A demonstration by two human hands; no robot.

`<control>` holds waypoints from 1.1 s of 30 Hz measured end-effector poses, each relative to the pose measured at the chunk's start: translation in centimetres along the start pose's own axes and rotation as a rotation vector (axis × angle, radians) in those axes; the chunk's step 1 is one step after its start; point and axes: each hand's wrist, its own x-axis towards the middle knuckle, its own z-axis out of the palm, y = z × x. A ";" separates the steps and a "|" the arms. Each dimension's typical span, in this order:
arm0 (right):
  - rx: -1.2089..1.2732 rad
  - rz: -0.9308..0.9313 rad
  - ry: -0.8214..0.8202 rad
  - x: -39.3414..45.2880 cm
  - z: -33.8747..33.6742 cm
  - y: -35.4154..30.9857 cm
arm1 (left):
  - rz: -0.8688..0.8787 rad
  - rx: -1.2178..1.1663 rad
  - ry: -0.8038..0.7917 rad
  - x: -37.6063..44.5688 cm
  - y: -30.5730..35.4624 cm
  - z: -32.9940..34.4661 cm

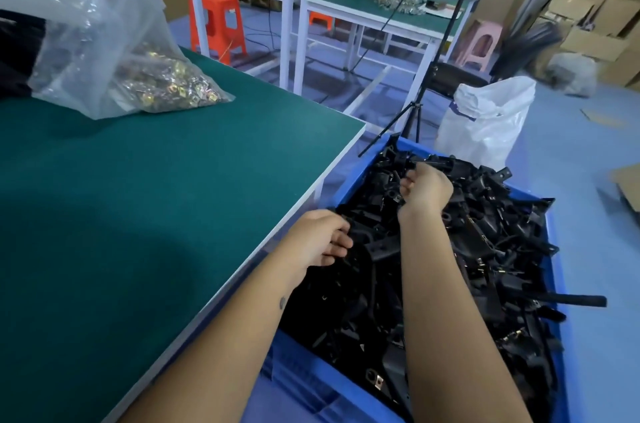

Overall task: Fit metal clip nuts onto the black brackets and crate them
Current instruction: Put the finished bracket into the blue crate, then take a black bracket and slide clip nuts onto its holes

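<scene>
Both bare forearms reached out over the near rim of the blue crate (304, 384), which stood on the floor tight against the right edge of the table (145, 200). The crate was heaped with black brackets (485, 249), some poking past its right rim. The left hand (320, 239) lay at the pile's left side, just beside the table's white edge, fingers curled onto a bracket there. Farther in, the right hand (427, 188) was closed around brackets near the crate's far corner. The green tabletop lay bare and open across its near and middle stretch. At its far left stood a clear plastic bag (104, 41) of metal clip nuts (173, 83), well apart from the crate. Beyond the crate, a tripod (412, 117) and a white sack (485, 124) stood close by its far rim.
</scene>
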 end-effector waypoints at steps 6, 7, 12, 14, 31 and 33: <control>0.025 -0.321 -0.299 -10.8 9.4 -0.1 | 0.483 -0.083 0.210 -3.6 4.9 -3.4; 0.038 -0.341 -0.370 -13.0 11.2 0.3 | 0.568 -0.127 0.302 -4.6 5.2 -5.0; -0.021 -0.297 -0.874 -26.2 19.0 5.8 | 0.722 -0.345 0.821 -10.2 3.2 -15.5; -0.100 -0.261 -1.023 -29.7 20.3 8.6 | 0.726 -0.347 0.948 -11.7 1.7 -19.3; -0.554 -0.371 -1.347 -36.7 29.9 21.8 | 0.026 0.207 1.478 -19.5 -7.6 -35.7; -0.619 -0.407 -1.385 -36.7 31.9 22.4 | -0.016 0.289 1.493 -19.1 -7.5 -35.8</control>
